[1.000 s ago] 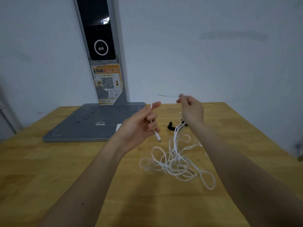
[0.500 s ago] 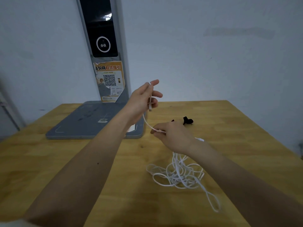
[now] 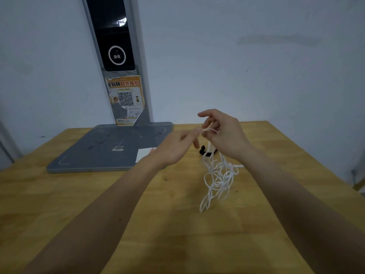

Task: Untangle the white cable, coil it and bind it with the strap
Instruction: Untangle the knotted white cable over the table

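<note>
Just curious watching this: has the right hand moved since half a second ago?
Yes. The right hand has risen from low over the wooden table and now holds the white cable up near the table's far edge.

Grey base (image 3: 102,153) blocks table's (image 3: 177,244) left-rear.

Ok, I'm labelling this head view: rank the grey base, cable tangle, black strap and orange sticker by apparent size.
1. Grey base
2. Cable tangle, though being nearer the camera inflates it against the sticker
3. Orange sticker
4. Black strap, partly hidden behind the cable
</note>
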